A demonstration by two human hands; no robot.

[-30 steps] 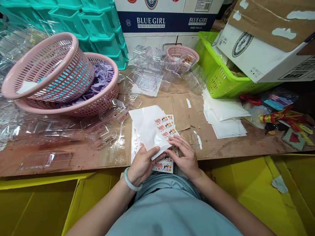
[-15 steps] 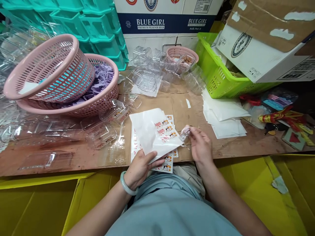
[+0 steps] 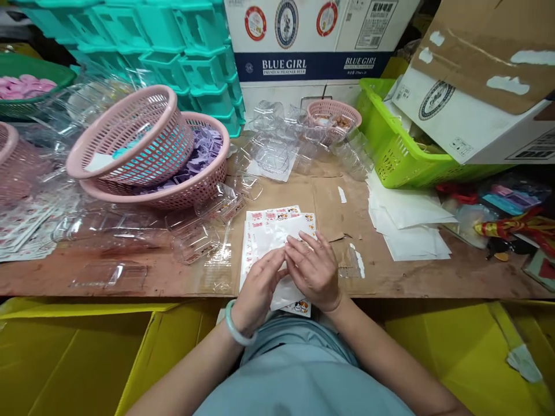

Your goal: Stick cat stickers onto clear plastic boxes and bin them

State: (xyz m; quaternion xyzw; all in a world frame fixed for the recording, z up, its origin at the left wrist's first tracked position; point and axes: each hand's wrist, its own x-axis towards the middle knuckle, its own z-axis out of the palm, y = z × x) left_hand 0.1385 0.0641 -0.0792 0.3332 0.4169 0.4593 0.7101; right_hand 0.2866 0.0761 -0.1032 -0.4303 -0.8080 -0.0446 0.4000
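A stack of sticker sheets [image 3: 273,222] with small cat pictures lies at the near edge of the wooden table [image 3: 390,274], a white backing sheet on top of it. My left hand [image 3: 260,286], with a pale green bangle at the wrist, and my right hand [image 3: 313,268] rest side by side on the sheets. Their fingertips meet in the middle of the top sheet. The fingers of both hands are slightly bent and pressed together on the paper. Whether a sticker sits between the fingertips is hidden.
Two stacked pink baskets [image 3: 143,150] with purple pieces stand at the left, clear plastic boxes [image 3: 195,240] beside them. A small pink basket [image 3: 333,112], a green crate [image 3: 403,153], white backing sheets [image 3: 411,225] and yellow cartons [image 3: 65,358] surround the spot.
My right hand, which had pulled away to the right with a peeled sticker, is back on the sheets beside my left. The lifted backing sheet lies flat now. The view has tilted up.
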